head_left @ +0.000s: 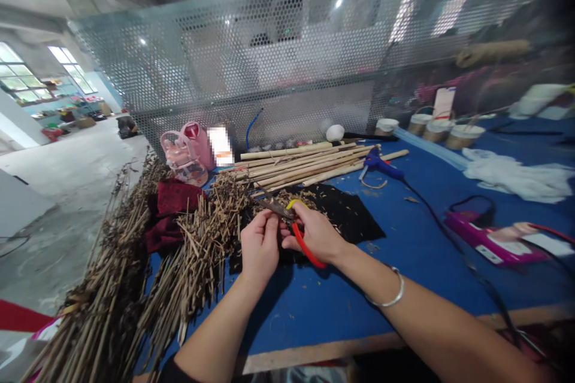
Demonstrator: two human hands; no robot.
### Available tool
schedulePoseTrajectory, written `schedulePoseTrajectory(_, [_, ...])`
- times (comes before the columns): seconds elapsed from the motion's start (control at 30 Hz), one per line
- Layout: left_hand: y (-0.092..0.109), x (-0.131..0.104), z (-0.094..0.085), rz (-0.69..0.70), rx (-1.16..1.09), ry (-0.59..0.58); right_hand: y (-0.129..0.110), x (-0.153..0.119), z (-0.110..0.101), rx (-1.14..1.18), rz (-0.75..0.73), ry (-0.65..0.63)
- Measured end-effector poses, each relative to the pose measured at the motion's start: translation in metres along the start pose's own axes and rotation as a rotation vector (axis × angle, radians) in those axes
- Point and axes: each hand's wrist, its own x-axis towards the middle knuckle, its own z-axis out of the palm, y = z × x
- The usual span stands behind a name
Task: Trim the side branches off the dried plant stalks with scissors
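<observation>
My right hand [317, 230] grips a pair of scissors [309, 246] with one red and one yellow handle; the dark blades point up and to the left. Close by, my left hand [260, 245] is closed, thumb against fingers, just under the blades. Whatever its fingertips pinch is too small or hidden to name. Both hands are above a black cloth [350, 209] strewn with dry plant bits. Left of them lies a heap of dried plant stalks [197, 245], with a dark red cloth [177, 197] beside it.
Long pale sticks [309, 164] lie behind the hands, with a blue glue gun [380, 161] at their right end. A pink water bottle [186, 158] stands at back left. A purple power strip [489, 239], cables and white plastic [521, 173] occupy the right. A perforated metal screen [242, 66] borders the blue table [323, 317].
</observation>
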Motion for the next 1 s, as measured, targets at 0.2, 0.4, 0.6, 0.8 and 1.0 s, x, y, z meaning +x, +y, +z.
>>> schedulePoseTrajectory(0.2, [-0.0038,-0.0007,-0.001,0.01,0.005,0.014,0.0057,-0.0002,0.0047,0.092,0.05,-0.041])
schedulePoseTrajectory(0.4, [-0.0063,0.0014,-0.0002,-0.023,-0.066,0.033,0.0042,0.0022,0.0008,0.06,0.074,-0.072])
schedulePoseTrajectory(0.6, [-0.0073,0.0054,0.0018,-0.087,-0.197,0.078,0.0045,0.0022,-0.0007,-0.093,0.066,-0.019])
schedulePoseTrajectory(0.8, [-0.0065,0.005,0.0011,-0.027,-0.127,0.085,0.0019,0.0035,-0.0018,-0.219,-0.079,0.047])
schedulePoseTrajectory(1.0, [-0.0053,0.0046,-0.0004,-0.006,-0.082,0.099,-0.0006,0.0016,-0.0014,-0.221,-0.097,0.031])
